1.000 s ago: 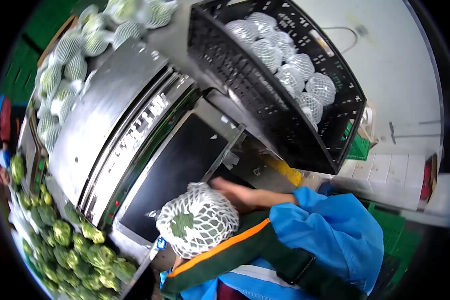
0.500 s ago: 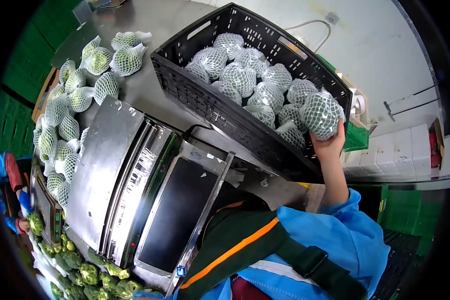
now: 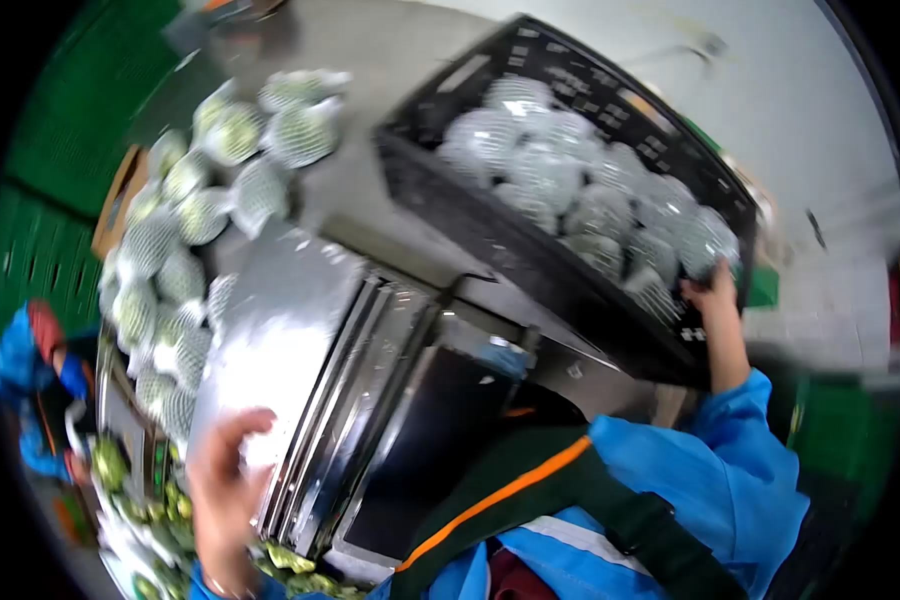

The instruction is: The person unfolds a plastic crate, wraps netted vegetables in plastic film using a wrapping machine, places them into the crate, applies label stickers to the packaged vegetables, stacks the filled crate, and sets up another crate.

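Note:
My right hand (image 3: 712, 292) is inside the right end of the black crate (image 3: 510, 265), its fingers against the near end of a broccoli head (image 3: 708, 243) in a white net sleeve and shiny film. That head rests beside several others wrapped alike. My left hand (image 3: 230, 485), smeared by motion, is over the lower part of the silvery plate (image 3: 265, 330) of a wrapping machine. Its fingers are curved and apart, with nothing visible in them. A dark flat pad (image 3: 425, 440) lies on the machine's near side.
Several net-sleeved broccoli heads (image 3: 180, 275) lie left of the machine, with bare broccoli (image 3: 295, 560) below. Another person's blue sleeve (image 3: 20, 370) shows at the far left, near a scale (image 3: 135, 430). Green crates (image 3: 45, 265) stand behind; a white wall (image 3: 790, 110) rises beyond the crate.
The right hand has lowered the wrapped broccoli head among the others in the crate, and its fingers have loosened. My left hand has come up over the metal plate. The view has shifted.

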Action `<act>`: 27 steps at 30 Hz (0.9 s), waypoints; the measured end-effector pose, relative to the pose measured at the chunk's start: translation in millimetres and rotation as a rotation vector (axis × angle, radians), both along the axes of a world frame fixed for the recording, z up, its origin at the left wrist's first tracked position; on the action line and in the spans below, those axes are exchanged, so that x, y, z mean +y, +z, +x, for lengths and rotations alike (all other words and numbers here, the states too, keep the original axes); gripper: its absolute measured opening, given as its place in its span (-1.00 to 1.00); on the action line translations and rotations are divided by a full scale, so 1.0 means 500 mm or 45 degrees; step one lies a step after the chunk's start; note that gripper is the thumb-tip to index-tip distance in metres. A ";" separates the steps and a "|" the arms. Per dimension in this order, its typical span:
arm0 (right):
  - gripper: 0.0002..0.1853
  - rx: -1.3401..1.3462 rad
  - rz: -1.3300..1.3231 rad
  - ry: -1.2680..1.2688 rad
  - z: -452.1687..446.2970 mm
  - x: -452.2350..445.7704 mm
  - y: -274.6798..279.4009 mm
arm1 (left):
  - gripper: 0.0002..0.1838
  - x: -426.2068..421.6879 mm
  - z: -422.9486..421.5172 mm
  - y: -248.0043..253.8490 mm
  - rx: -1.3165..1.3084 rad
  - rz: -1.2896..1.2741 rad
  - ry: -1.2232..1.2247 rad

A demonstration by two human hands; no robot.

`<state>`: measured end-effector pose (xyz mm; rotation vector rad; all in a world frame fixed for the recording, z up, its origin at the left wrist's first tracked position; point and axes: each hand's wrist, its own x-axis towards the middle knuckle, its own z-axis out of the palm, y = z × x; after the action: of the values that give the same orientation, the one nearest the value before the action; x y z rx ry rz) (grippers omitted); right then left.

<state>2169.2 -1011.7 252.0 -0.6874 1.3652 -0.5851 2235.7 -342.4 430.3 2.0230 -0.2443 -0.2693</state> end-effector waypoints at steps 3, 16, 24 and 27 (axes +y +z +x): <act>-0.43 -0.212 -0.117 0.460 -0.020 -0.120 -0.083 | -0.68 0.198 0.176 -0.063 -0.148 -0.015 0.667; -0.50 0.324 -0.603 1.729 0.261 0.397 0.088 | 0.36 0.514 0.442 -0.297 -0.240 1.066 1.276; -0.69 0.451 -1.530 1.783 0.269 0.474 0.131 | -0.04 0.545 0.413 -0.365 -0.432 0.932 1.328; -0.77 -0.006 -1.972 1.548 0.250 0.511 0.137 | -0.14 0.501 0.320 -0.257 -0.662 0.963 1.323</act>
<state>2294.0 -756.3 320.4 -2.4533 0.0177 -0.5074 2395.9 -91.8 301.8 2.6219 0.6974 0.9504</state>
